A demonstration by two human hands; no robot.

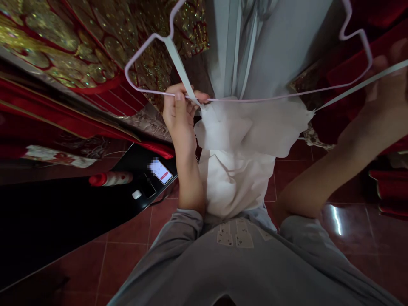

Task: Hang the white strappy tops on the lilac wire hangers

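Note:
A pale pink clothes hanger (140, 54) spans the upper middle, its hook beyond the top edge. My left hand (180, 110) is closed round the left end of its bottom bar, thumb in front, where the garment's left strap (180, 63) comes down. That strap runs over the hanger's left shoulder. Below the bar hangs a white garment (248, 127) with a ruffled top layer, reaching down toward my lap. Its right strap (360, 84) is pulled taut, off the hanger, to my right hand (387, 85), whose dim fingers are closed on it at the right edge.
Red and gold sequined garments (76, 46) hang at the left, a grey draped cloth (274, 46) behind the hanger. On a black tabletop (63, 221) lie a lit phone (162, 172), a dark phone (148, 188), a white case (137, 194) and a red-capped bottle (111, 179). The floor (127, 259) has red tiles.

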